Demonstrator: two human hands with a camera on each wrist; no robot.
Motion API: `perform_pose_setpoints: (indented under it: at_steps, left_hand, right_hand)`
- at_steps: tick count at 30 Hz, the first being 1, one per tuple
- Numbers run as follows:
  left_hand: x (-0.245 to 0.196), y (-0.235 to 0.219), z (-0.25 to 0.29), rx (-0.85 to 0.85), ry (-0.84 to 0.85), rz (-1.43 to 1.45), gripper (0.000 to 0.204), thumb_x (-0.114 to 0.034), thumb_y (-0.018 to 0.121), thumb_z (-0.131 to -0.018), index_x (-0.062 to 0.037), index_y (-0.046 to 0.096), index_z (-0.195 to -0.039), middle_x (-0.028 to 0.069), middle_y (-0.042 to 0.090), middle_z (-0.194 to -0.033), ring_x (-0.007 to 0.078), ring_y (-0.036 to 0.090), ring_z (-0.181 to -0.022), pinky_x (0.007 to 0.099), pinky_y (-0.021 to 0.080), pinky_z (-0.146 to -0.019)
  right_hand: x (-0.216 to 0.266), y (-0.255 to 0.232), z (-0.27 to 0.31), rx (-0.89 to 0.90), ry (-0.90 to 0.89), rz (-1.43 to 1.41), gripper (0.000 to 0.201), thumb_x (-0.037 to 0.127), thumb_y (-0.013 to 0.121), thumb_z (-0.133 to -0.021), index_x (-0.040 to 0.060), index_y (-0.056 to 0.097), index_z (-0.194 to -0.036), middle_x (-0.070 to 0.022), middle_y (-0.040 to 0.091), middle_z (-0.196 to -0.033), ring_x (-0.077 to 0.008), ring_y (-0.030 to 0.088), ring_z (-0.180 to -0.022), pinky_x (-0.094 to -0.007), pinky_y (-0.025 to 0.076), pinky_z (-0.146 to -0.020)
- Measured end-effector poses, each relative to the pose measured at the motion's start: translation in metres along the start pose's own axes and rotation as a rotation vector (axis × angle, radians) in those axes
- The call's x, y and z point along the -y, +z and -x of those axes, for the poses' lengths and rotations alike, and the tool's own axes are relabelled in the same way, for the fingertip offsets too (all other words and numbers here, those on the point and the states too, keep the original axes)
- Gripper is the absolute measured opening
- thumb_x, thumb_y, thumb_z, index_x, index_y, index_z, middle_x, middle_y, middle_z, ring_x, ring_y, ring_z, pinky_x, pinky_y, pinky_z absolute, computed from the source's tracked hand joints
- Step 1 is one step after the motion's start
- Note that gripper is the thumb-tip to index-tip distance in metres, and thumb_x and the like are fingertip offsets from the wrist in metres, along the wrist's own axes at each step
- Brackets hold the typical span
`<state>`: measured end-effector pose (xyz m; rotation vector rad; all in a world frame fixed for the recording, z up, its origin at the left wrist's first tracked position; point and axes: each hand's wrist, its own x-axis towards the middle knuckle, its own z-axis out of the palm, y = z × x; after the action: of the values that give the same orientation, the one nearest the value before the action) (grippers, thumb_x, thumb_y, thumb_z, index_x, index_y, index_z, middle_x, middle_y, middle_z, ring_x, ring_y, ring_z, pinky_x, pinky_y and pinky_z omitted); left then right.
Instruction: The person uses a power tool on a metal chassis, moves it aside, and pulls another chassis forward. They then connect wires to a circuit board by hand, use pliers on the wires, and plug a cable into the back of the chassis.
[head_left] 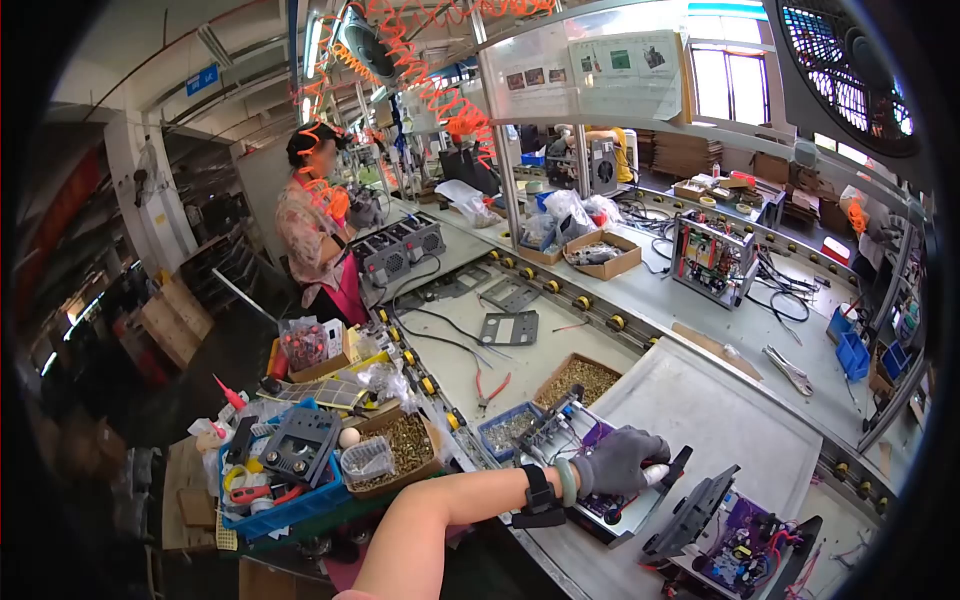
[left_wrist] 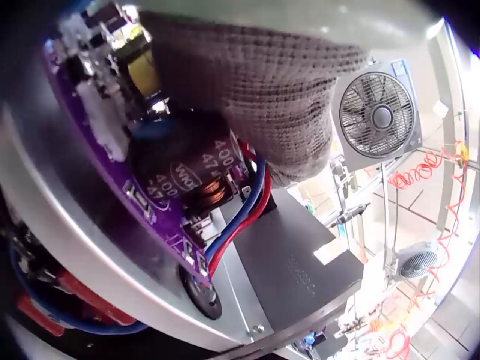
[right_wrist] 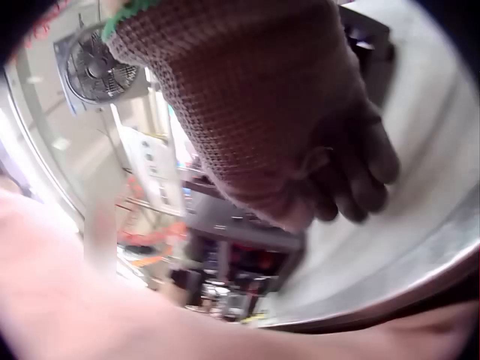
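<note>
In the head view my left hand (head_left: 620,462), in a grey glove, is over an open metal unit (head_left: 592,512) with a purple board; a small white piece (head_left: 655,474) shows at its fingers. The left wrist view has the glove (left_wrist: 262,90) close above the purple board (left_wrist: 112,172), beside a black capacitor (left_wrist: 184,161) and blue and red wires (left_wrist: 259,196). Its fingertips are hidden there. My right hand (right_wrist: 262,105), outside the head view, hangs with fingers loosely curled and nothing visible in them; a dark unit (right_wrist: 244,225) stands behind it.
A second unit (head_left: 740,545) with a dark panel stands at the right. Trays of small screws (head_left: 578,382) and clear parts (head_left: 510,430) lie behind the left hand. Cutters (head_left: 490,388), a blue tool crate (head_left: 285,512) and locking pliers (head_left: 788,370) are around. A person (head_left: 318,220) works beyond.
</note>
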<state>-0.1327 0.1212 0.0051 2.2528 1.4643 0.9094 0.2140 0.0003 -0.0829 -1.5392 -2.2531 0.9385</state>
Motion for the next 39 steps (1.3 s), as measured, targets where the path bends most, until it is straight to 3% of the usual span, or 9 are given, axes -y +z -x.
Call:
perform_pose_setpoints:
  at_steps: [5,8,9,13,16,20,26,33,39]
  left_hand:
    - [-0.001,0.006,-0.003,-0.247,0.165,-0.056,0.028,-0.021,0.075,-0.078,-0.0048,0.072,-0.101,0.0136,0.07,-0.088,0.0333,0.068,-0.083,0.0408,0.054,-0.08]
    - [-0.008,0.0,0.003,-0.166,0.148,-0.083,0.019,-0.022,0.074,-0.076,-0.0063,0.072,-0.085,0.0157,0.068,-0.082,0.0352,0.065,-0.084,0.0438,0.052,-0.077]
    - [-0.007,-0.005,0.008,-0.125,0.164,-0.022,0.019,-0.019,0.073,-0.076,-0.007,0.074,-0.09,0.0147,0.068,-0.082,0.0348,0.066,-0.083,0.0451,0.051,-0.076]
    - [-0.014,-0.004,0.018,-0.077,-0.067,0.094,0.028,-0.018,0.069,-0.088,0.0002,0.071,-0.109,0.0148,0.072,-0.102,0.0281,0.069,-0.098,0.0379,0.053,-0.087]
    - [0.037,0.008,0.025,-0.081,-0.086,0.217,0.04,-0.021,0.063,-0.094,0.0084,0.064,-0.121,0.0183,0.068,-0.112,0.0287,0.065,-0.102,0.0402,0.052,-0.09]
    - [-0.019,0.003,0.023,-0.043,-0.13,0.197,0.035,-0.02,0.056,-0.102,0.0041,0.064,-0.127,0.0162,0.07,-0.116,0.0218,0.065,-0.101,0.0346,0.051,-0.09]
    - [-0.026,0.004,0.021,-0.031,-0.239,0.142,0.035,-0.026,0.055,-0.102,0.0038,0.067,-0.117,0.0159,0.071,-0.106,0.0253,0.064,-0.091,0.0389,0.051,-0.085]
    - [-0.033,0.014,0.01,-0.012,-0.075,0.054,0.028,-0.023,0.062,-0.097,0.0033,0.066,-0.108,0.0152,0.07,-0.102,0.027,0.062,-0.09,0.0406,0.05,-0.085]
    - [-0.02,0.023,0.018,-0.033,-0.2,0.096,0.026,-0.021,0.063,-0.096,0.0032,0.065,-0.104,0.0115,0.069,-0.094,0.022,0.061,-0.082,0.0366,0.05,-0.078]
  right_hand:
    - [-0.094,0.047,-0.039,-0.37,-0.147,-0.274,0.039,0.026,0.066,-0.094,0.0034,0.067,-0.125,-0.0154,0.072,-0.117,-0.0329,0.069,-0.104,-0.0424,0.051,-0.096]
    - [-0.053,-0.001,-0.051,-0.631,-0.468,0.482,0.029,0.015,0.06,-0.088,0.0057,0.07,-0.114,-0.0158,0.072,-0.092,-0.0274,0.069,-0.091,-0.0373,0.052,-0.084]
    - [-0.07,0.017,-0.051,-0.449,-0.267,-0.02,0.03,0.022,0.067,-0.088,0.0104,0.073,-0.115,-0.0143,0.073,-0.104,-0.0294,0.069,-0.102,-0.038,0.051,-0.093]
    - [-0.079,-0.012,-0.007,-0.069,-0.06,0.049,0.033,0.022,0.063,-0.087,0.0126,0.073,-0.117,-0.011,0.074,-0.107,-0.0287,0.07,-0.097,-0.0377,0.054,-0.085]
    - [-0.125,-0.041,0.034,-0.389,0.079,-0.026,0.019,0.026,0.062,-0.088,0.0175,0.073,-0.1,-0.0113,0.072,-0.084,-0.0327,0.069,-0.075,-0.0447,0.054,-0.072]
    - [-0.217,-0.094,0.073,-0.67,0.438,0.089,0.022,0.032,0.06,-0.088,0.0187,0.072,-0.102,-0.013,0.073,-0.094,-0.0353,0.069,-0.089,-0.0471,0.054,-0.079]
    - [-0.338,-0.171,0.098,-0.474,1.072,0.421,0.03,0.017,0.06,-0.083,0.0117,0.073,-0.109,-0.0185,0.072,-0.11,-0.0373,0.07,-0.103,-0.0474,0.055,-0.09]
    - [-0.395,-0.162,0.124,-0.235,1.154,0.644,0.044,0.017,0.056,-0.093,0.0185,0.056,-0.137,-0.0049,0.056,-0.142,-0.0279,0.054,-0.129,-0.052,0.049,-0.096]
    - [-0.365,-0.181,0.117,0.011,1.192,0.636,0.046,0.015,0.067,-0.084,0.0136,0.06,-0.129,-0.0096,0.061,-0.132,-0.0315,0.058,-0.122,-0.0521,0.05,-0.088]
